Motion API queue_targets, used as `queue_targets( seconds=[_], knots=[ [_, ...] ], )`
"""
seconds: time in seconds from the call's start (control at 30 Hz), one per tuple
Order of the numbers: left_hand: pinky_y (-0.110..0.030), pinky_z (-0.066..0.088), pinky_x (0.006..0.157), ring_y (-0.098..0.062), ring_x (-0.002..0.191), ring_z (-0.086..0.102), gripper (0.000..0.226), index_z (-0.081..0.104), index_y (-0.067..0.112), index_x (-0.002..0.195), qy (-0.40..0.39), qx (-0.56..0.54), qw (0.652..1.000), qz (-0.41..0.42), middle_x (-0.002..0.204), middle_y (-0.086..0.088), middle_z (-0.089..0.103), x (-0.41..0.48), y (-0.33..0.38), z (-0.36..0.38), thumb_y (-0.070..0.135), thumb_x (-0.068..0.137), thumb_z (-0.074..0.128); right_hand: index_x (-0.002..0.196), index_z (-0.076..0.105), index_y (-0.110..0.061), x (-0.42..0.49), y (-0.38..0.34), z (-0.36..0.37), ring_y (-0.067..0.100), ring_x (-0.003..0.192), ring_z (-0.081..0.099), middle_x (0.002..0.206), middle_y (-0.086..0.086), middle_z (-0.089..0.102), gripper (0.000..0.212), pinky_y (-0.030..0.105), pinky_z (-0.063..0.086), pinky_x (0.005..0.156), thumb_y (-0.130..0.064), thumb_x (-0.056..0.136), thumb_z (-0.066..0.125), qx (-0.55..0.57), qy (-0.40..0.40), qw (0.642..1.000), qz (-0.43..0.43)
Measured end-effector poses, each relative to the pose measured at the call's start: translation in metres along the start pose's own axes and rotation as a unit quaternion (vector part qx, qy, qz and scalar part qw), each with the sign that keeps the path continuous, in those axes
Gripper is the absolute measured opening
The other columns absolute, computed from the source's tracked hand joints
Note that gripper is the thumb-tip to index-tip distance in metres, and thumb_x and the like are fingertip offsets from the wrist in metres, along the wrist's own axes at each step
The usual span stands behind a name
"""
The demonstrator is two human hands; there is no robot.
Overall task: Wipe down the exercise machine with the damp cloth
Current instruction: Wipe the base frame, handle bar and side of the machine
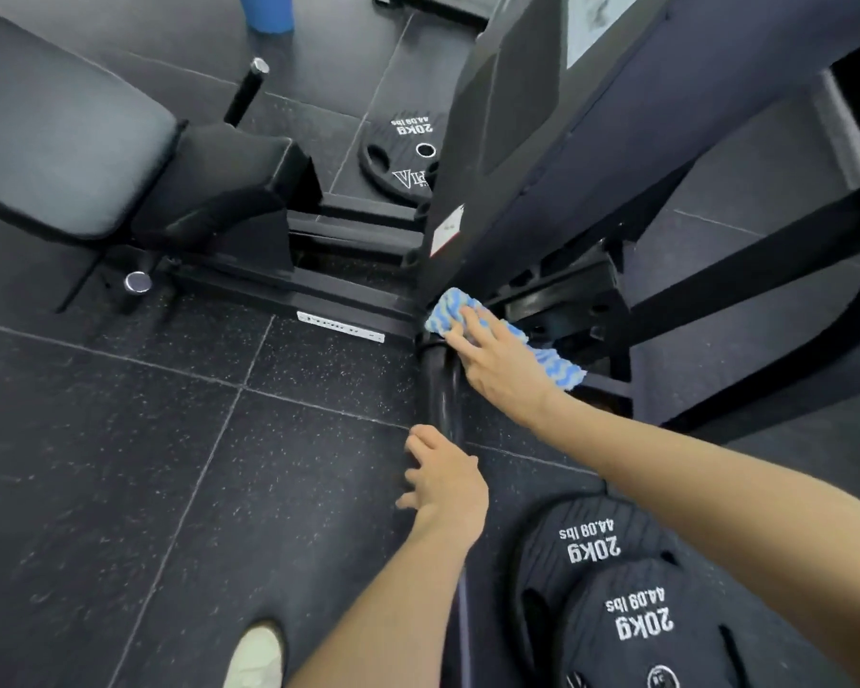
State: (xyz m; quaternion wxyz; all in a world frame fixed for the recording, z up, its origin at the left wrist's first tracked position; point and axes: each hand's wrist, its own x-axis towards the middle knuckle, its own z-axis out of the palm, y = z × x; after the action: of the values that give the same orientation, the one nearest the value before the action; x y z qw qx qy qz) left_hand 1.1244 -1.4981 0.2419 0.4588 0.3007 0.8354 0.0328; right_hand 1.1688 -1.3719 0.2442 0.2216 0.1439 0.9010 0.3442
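Fingers of right hand press one cloth flat; left hand spread; three plates.

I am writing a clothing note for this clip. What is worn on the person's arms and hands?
Nothing is worn on them. The right hand and the left hand are bare, without gloves, and no ring, watch or wristband shows. Both forearms are bare up to the picture's edge, so no sleeve is visible.

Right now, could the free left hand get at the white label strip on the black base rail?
Probably yes: the left hand hangs open, holding nothing, and only bare speckled floor separates it from the white label strip.
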Motion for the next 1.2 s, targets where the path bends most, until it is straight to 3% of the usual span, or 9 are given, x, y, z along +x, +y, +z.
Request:
queue_targets(
  seconds=[0.2,0.3,0.43,0.53,0.7,0.87,0.97,1.1,1.2],
  knots=[
    [-0.048,0.024,0.111,-0.034,0.136,0.026,0.078,-0.009,-0.004,0.145,-0.110,0.107,0.987,0.037,0.155,-0.013,0.003,0.013,-0.007,-0.022,0.043,0.099,0.034,0.131,0.048,-0.005,-0.020,-0.020,-0.011,0.027,0.111,0.045,0.126,0.008,0.042,0.039,0.032,0.037,0.091,-0.013,0.092,0.048,0.092,-0.123,0.983,0.098],
    [-0.049,0.017,0.114,-0.034,0.142,0.014,0.084,-0.011,-0.002,0.146,-0.171,0.209,0.961,0.062,0.158,-0.012,-0.001,0.024,-0.011,-0.048,0.055,0.097,0.026,0.114,0.061,-0.014,-0.028,-0.012,-0.031,0.020,0.093,0.052,0.107,0.001,0.054,0.035,0.028,0.042,0.078,-0.017,0.080,0.063,0.125,-0.095,0.972,0.173],
    [-0.046,0.025,0.111,-0.034,0.138,0.023,0.067,0.005,-0.001,0.145,-0.121,0.180,0.970,0.111,0.153,-0.015,0.017,0.036,0.004,-0.071,0.042,0.100,0.030,0.104,0.063,-0.010,-0.024,0.022,-0.047,0.024,0.087,0.058,0.098,0.005,0.061,0.036,0.033,0.048,0.076,-0.001,0.076,0.043,0.142,0.066,0.962,0.225],
    [-0.046,0.026,0.110,-0.037,0.136,0.025,0.059,0.012,0.000,0.143,-0.061,0.192,0.963,0.177,0.149,-0.018,0.021,0.042,0.025,-0.090,0.025,0.097,0.041,0.094,0.067,-0.017,-0.034,0.050,-0.032,0.024,0.087,0.059,0.096,0.002,0.062,0.025,0.032,0.044,0.082,-0.010,0.073,0.055,0.148,0.057,0.954,0.256],
    [-0.047,0.030,0.107,-0.038,0.133,0.030,0.055,0.020,0.001,0.139,-0.043,0.211,0.953,0.211,0.145,-0.019,0.026,0.055,0.051,-0.115,0.017,0.092,0.044,0.090,0.062,-0.006,-0.060,0.069,-0.017,0.032,0.084,0.056,0.092,0.010,0.060,0.026,0.038,0.032,0.097,0.001,0.079,0.040,0.177,0.108,0.905,0.371],
    [-0.048,0.036,0.104,-0.039,0.127,0.038,0.047,0.032,-0.002,0.133,-0.031,0.191,0.950,0.244,0.139,-0.021,0.035,0.051,0.066,-0.127,0.010,0.090,0.045,0.076,0.061,-0.011,-0.040,0.072,-0.042,0.025,0.069,0.055,0.077,0.006,0.057,0.030,0.029,0.042,0.064,0.003,0.049,0.063,0.240,0.000,0.883,0.403],
    [-0.046,0.037,0.103,-0.037,0.127,0.039,0.047,0.033,0.001,0.134,-0.022,0.187,0.945,0.269,0.139,-0.018,0.037,0.038,0.076,-0.138,0.007,0.089,0.045,0.086,0.062,-0.006,-0.041,0.086,-0.052,0.031,0.081,0.054,0.090,0.011,0.058,0.034,0.032,0.033,0.064,0.005,0.054,0.068,0.308,0.020,0.859,0.408],
    [-0.046,0.035,0.104,-0.033,0.126,0.041,0.049,0.036,0.006,0.133,0.008,0.156,0.937,0.313,0.137,-0.013,0.042,0.016,0.089,-0.157,0.010,0.086,0.050,0.117,0.055,-0.011,-0.052,0.110,-0.066,0.030,0.107,0.041,0.122,0.008,0.046,0.037,0.033,0.033,0.084,-0.001,0.082,0.051,0.391,0.006,0.832,0.393],
    [-0.056,0.017,0.112,-0.029,0.131,0.035,0.058,0.035,0.023,0.137,0.004,0.151,0.930,0.336,0.133,-0.002,0.046,-0.006,0.092,-0.172,0.022,0.084,0.057,0.117,0.057,-0.013,-0.057,0.119,-0.082,0.029,0.108,0.041,0.121,0.007,0.047,0.034,0.033,0.036,0.088,-0.003,0.086,0.047,0.430,0.008,0.810,0.398]
  ],
)
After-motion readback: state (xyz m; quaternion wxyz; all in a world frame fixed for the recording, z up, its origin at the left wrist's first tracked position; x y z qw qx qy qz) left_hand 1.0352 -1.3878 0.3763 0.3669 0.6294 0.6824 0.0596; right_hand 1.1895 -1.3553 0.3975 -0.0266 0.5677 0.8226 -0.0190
